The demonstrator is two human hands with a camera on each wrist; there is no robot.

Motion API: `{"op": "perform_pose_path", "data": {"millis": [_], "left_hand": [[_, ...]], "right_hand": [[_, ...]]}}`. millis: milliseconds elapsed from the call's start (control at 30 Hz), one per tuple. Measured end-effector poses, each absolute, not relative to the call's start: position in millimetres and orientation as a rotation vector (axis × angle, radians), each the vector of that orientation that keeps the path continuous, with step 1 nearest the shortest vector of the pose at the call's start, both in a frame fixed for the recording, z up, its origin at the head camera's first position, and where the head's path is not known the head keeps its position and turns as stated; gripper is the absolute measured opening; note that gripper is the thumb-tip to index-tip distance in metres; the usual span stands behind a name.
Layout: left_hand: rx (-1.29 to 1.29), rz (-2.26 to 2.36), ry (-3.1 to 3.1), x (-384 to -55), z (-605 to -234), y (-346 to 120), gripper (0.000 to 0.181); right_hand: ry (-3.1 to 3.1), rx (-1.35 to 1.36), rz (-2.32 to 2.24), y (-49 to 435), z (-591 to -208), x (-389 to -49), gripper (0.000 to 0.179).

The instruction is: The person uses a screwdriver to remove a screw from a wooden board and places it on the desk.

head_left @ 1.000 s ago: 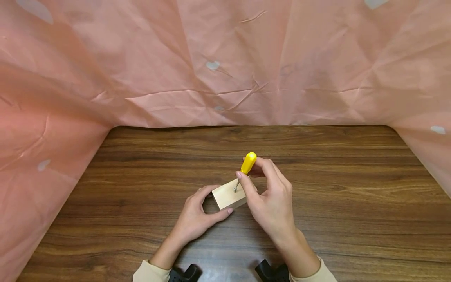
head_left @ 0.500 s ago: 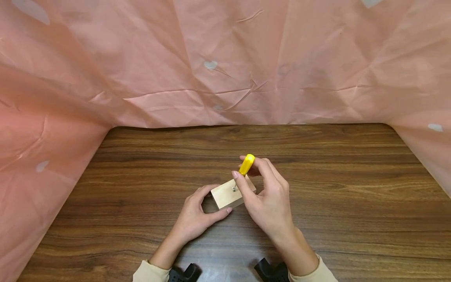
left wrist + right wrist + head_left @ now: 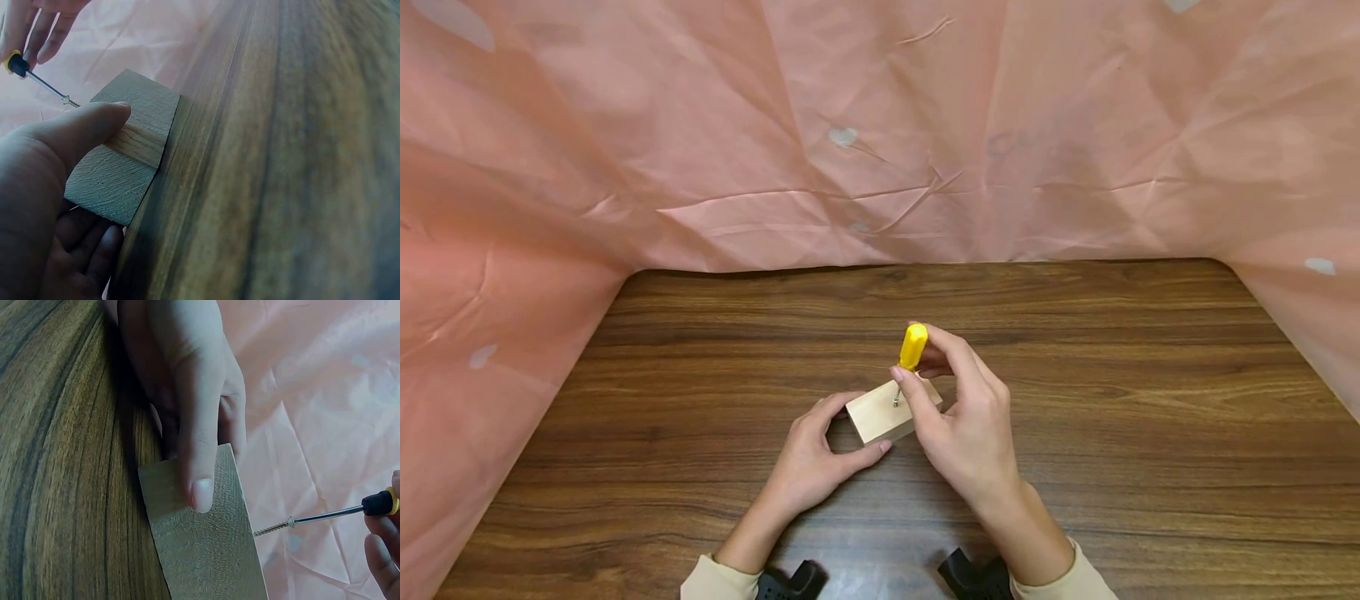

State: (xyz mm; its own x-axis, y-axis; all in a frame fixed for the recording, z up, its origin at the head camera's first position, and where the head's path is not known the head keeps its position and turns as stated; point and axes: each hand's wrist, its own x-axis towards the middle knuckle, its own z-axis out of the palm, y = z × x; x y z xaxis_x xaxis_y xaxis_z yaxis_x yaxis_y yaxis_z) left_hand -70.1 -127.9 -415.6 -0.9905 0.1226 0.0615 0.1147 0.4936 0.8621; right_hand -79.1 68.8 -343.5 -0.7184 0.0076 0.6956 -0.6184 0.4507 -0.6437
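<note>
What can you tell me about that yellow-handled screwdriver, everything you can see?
The screwdriver has a yellow handle, apparently plastic, a black collar and a slim, shiny metal shaft. It points down, slightly tilted, its tip meeting the head of a screw whose thread shows above the wooden block; the tip's shape is hidden. The right hand's grip holds the handle.

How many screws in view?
1: the screw stands up from the top of the wooden block, its head at the screwdriver tip. Others could be hidden by the left hand or right hand.
</note>
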Motion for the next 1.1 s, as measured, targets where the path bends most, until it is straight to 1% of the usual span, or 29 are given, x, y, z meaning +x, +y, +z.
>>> {"op": "perform_pose_path", "data": {"millis": [167, 400, 733, 833, 900, 1100], "left_hand": [[0.218, 1.558, 2.715, -70.3, -416.3, -128.1, 0.055], [0.219, 1.557, 2.718, -69.6, -415.7, -127.8, 0.055], [0.221, 1.549, 2.730, -69.8, -415.2, -127.0, 0.055], [0.226, 1.549, 2.734, -70.0, -415.1, -126.7, 0.056], [0.227, 1.545, 2.738, -70.1, -415.2, -126.6, 0.056], [0.230, 1.540, 2.743, -70.5, -415.4, -127.1, 0.056]], "right_hand": [[-2.088, 0.468, 1.281, 67.9, -343.6, -78.0, 0.034], [-2.055, 0.485, 1.274, 68.5, -343.0, -80.1, 0.032], [-2.045, 0.532, 1.319, 68.7, -342.3, -78.9, 0.046], [-2.052, 0.498, 1.315, 68.0, -342.9, -78.3, 0.053], [-2.059, 0.467, 1.315, 67.9, -343.3, -77.6, 0.054], [-2.075, 0.465, 1.336, 67.9, -342.8, -76.8, 0.039]]}}
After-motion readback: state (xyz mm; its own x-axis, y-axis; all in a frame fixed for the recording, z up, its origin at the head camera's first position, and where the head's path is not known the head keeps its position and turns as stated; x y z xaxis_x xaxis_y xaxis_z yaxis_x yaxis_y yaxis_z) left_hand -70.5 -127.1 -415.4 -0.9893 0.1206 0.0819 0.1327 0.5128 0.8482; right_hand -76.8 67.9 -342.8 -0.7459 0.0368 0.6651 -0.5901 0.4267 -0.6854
